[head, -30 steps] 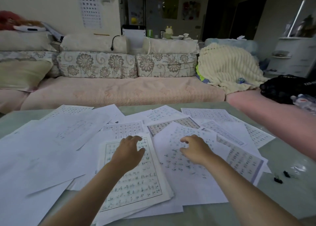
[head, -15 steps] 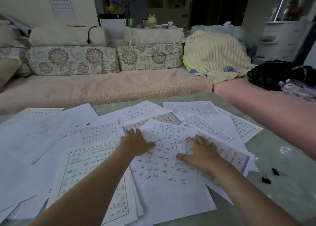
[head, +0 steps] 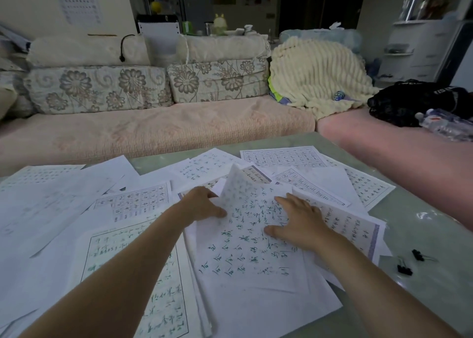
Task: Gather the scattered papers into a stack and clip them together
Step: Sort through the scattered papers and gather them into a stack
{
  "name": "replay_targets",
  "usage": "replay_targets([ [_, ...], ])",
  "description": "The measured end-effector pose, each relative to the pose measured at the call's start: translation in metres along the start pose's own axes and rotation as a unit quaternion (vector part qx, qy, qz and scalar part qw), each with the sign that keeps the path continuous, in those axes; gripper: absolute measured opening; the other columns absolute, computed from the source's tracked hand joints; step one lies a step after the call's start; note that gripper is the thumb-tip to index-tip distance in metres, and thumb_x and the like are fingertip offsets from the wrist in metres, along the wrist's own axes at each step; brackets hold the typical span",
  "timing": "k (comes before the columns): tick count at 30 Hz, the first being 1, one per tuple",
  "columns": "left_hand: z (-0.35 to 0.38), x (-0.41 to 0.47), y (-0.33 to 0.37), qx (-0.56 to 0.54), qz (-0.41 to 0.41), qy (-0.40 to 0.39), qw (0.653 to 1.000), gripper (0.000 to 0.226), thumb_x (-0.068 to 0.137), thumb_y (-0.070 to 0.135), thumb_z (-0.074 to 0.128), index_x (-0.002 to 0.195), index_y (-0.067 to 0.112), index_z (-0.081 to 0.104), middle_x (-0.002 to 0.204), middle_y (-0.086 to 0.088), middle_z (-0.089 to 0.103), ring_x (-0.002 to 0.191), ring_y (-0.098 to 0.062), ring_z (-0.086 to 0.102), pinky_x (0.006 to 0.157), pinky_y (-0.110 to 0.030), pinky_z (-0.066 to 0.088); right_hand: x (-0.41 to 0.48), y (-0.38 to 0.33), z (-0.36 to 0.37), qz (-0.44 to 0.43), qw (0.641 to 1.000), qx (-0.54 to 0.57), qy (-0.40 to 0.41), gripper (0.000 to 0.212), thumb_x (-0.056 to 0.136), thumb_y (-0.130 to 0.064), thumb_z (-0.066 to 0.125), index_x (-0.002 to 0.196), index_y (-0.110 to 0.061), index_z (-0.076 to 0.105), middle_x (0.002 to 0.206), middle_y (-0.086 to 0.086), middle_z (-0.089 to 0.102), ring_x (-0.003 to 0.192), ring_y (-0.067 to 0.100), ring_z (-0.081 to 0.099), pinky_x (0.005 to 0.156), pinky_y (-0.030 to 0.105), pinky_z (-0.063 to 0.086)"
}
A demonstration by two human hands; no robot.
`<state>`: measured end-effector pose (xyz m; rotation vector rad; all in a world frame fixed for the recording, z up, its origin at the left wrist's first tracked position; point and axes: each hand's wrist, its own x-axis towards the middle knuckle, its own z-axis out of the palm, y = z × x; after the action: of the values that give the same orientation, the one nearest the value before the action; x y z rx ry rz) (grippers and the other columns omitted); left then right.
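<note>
Your left hand (head: 202, 206) pinches the top sheet's (head: 245, 248) left edge, its far corner raised. Your right hand (head: 298, 222) lies flat on that sheet, fingers spread. Scattered papers (head: 133, 202) surround it on the table (head: 422, 222), with two black clips (head: 405, 269) just to their right.

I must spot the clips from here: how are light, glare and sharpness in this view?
Head view: dim, flat light, soft shadows; wide-angle bending curves the sofa front; pale glare on the glossy table at right; the lifted sheet that the left hand grips is blurred; the two black clips are small but distinct.
</note>
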<state>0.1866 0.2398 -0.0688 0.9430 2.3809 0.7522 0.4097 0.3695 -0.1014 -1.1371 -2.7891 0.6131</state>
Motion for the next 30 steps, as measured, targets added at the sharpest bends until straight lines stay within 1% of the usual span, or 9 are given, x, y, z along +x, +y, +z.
replay_targets([
  [6,-0.018,-0.030,0.000,-0.256,0.043,0.025,0.966,0.040,0.067,0.015,0.088,0.103,0.014,0.073,0.092,-0.004,0.076,0.079,-0.022,0.074,0.072,-0.033,0.060,-0.003,-0.011,-0.010,0.072,0.962,0.239,0.112,0.116,0.075,-0.059,0.076,0.158,-0.024,0.001,0.163,0.003,0.019,0.148,0.026,0.021,0.119,0.045,0.025],
  [8,-0.022,-0.039,-0.005,-0.342,0.047,0.015,0.938,0.046,0.064,0.013,0.089,0.106,0.012,0.071,0.095,-0.006,0.076,0.085,-0.026,0.074,0.081,-0.040,0.059,-0.004,-0.016,-0.019,0.100,0.916,0.363,0.137,0.102,0.080,-0.045,0.078,0.156,-0.019,0.014,0.147,0.004,0.044,0.131,0.025,0.047,0.104,0.037,0.041],
  [10,-0.022,-0.045,-0.008,-0.406,0.049,0.000,0.912,0.054,0.064,0.012,0.089,0.113,0.013,0.067,0.101,-0.009,0.075,0.091,-0.030,0.073,0.087,-0.047,0.057,-0.003,-0.017,-0.026,0.095,0.884,0.434,0.142,0.070,0.083,-0.031,0.079,0.141,-0.009,0.046,0.122,0.000,0.064,0.105,0.016,0.064,0.083,0.024,0.048],
  [14,-0.016,-0.050,-0.015,-0.517,-0.004,-0.028,0.855,0.033,0.087,0.016,0.070,0.119,0.014,0.063,0.111,-0.014,0.072,0.103,-0.031,0.069,0.089,-0.046,0.055,-0.011,-0.017,-0.031,0.072,0.892,0.403,0.191,0.011,0.091,-0.016,0.069,0.099,-0.011,0.073,0.086,-0.004,0.071,0.076,0.010,0.064,0.060,0.020,0.047],
  [17,-0.006,-0.058,-0.018,-0.449,-0.029,-0.067,0.890,0.020,0.094,0.011,0.060,0.113,0.006,0.065,0.109,-0.016,0.071,0.097,-0.030,0.069,0.084,-0.043,0.056,-0.016,-0.007,-0.031,0.075,0.927,0.317,0.184,0.025,0.095,-0.017,0.063,0.073,-0.006,0.058,0.062,0.001,0.051,0.056,0.015,0.045,0.054,0.026,0.031],
  [21,0.002,-0.058,-0.015,-0.377,-0.064,-0.013,0.924,0.015,0.097,0.009,0.055,0.103,0.012,0.068,0.105,-0.012,0.068,0.087,-0.025,0.065,0.074,-0.038,0.057,-0.021,0.010,-0.040,0.102,0.951,0.270,0.112,0.023,0.098,-0.019,0.055,0.085,-0.002,0.062,0.074,0.016,0.059,0.061,0.018,0.045,0.055,0.027,0.032],
  [24,0.003,-0.053,-0.011,-0.389,-0.079,0.030,0.917,0.023,0.097,0.007,0.050,0.098,0.019,0.069,0.111,-0.012,0.068,0.091,-0.027,0.065,0.085,-0.044,0.055,-0.029,0.018,-0.043,0.093,0.965,0.241,0.046,0.025,0.100,-0.016,0.053,0.075,-0.021,0.055,0.069,-0.001,0.053,0.058,0.013,0.045,0.052,0.025,0.034],
  [26,0.003,-0.053,-0.007,-0.412,-0.087,0.036,0.906,0.024,0.098,0.008,0.048,0.098,0.018,0.070,0.114,-0.014,0.068,0.100,-0.033,0.066,0.088,-0.047,0.053,-0.031,0.023,-0.039,0.084,0.966,0.242,0.029,0.012,0.099,-0.021,0.054,0.098,-0.019,0.066,0.083,-0.001,0.065,0.068,0.015,0.058,0.060,0.027,0.045],
  [30,0.009,-0.056,-0.001,-0.469,-0.067,0.003,0.880,0.026,0.093,0.039,0.059,0.103,0.016,0.069,0.107,-0.013,0.069,0.101,-0.035,0.066,0.090,-0.049,0.052,-0.031,0.018,-0.034,0.069,0.968,0.239,0.035,0.033,0.098,-0.025,0.053,0.130,-0.021,0.058,0.102,-0.006,0.067,0.079,0.015,0.064,0.059,0.025,0.049],
])
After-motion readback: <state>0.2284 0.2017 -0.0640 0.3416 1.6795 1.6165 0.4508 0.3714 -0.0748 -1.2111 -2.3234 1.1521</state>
